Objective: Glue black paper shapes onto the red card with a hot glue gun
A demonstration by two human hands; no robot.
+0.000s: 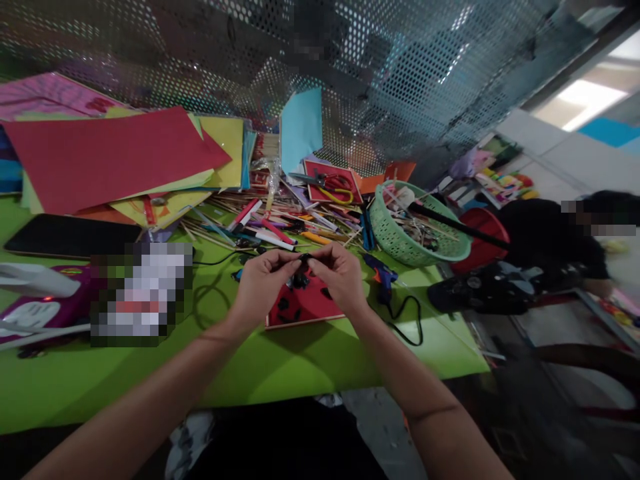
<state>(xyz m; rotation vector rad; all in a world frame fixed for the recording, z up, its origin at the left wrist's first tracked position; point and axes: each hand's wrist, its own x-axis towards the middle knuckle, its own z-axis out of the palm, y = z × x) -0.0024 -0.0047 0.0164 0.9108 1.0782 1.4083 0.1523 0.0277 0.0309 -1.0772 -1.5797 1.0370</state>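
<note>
My left hand (264,280) and my right hand (338,275) meet above a red card (313,305) with black shapes on it, lying on the green table (250,373). Both hands pinch a small black piece (303,258) between fingertips and thumbs. The fingers of both are closed round it. The piece is too small and dark for me to name.
A blue glue gun (379,272) with a black cord lies right of the card. A green basket (415,230) of bits stands at the back right. Sheets of coloured paper (110,157), sticks and pens pile at the back. A black tablet (70,237) lies left. Another person sits far right.
</note>
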